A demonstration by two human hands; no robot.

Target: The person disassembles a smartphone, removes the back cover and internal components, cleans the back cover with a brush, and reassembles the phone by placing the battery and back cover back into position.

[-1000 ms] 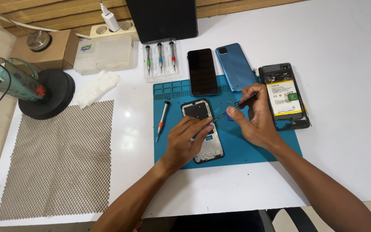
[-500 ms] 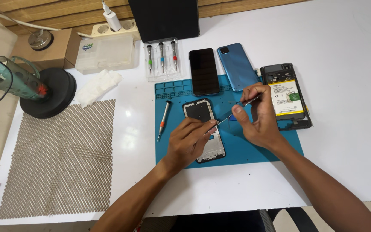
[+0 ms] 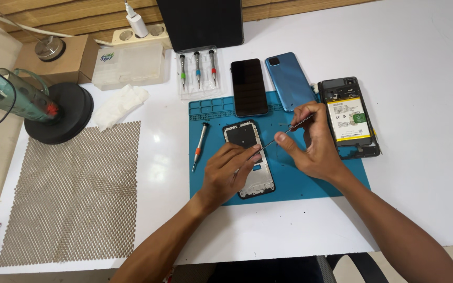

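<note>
A phone frame (image 3: 251,160) is pinned flat on the blue work mat (image 3: 300,183) under the left hand (image 3: 228,173), whose fingers are curled down over the frame's right edge and middle. The frame's lower end is covered by that hand, so only its upper part and lower right corner can be seen. Just right of it, the right hand (image 3: 313,147) is closed in a pinch on thin metal tweezers (image 3: 288,132), held between thumb and forefinger. The tweezers are slanted down to the left, and their tip is met by the left fingertips (image 3: 255,153) at the frame's right edge. What, if anything, is gripped at the tip is too small to be made out.

To the left of the frame, a screwdriver with an orange band (image 3: 200,147) is laid half on the mat, half on the white table (image 3: 420,63). To the right, an opened phone with its battery exposed (image 3: 348,116) is set at the mat's edge, partly screened by the right hand's fingers. Farther off, a dark phone screen (image 3: 249,86) and a blue back cover (image 3: 288,81) are laid side by side, and beyond them a clear tray of three screwdrivers (image 3: 198,71). At the top, a black stand is cut off by the picture's edge.
</note>
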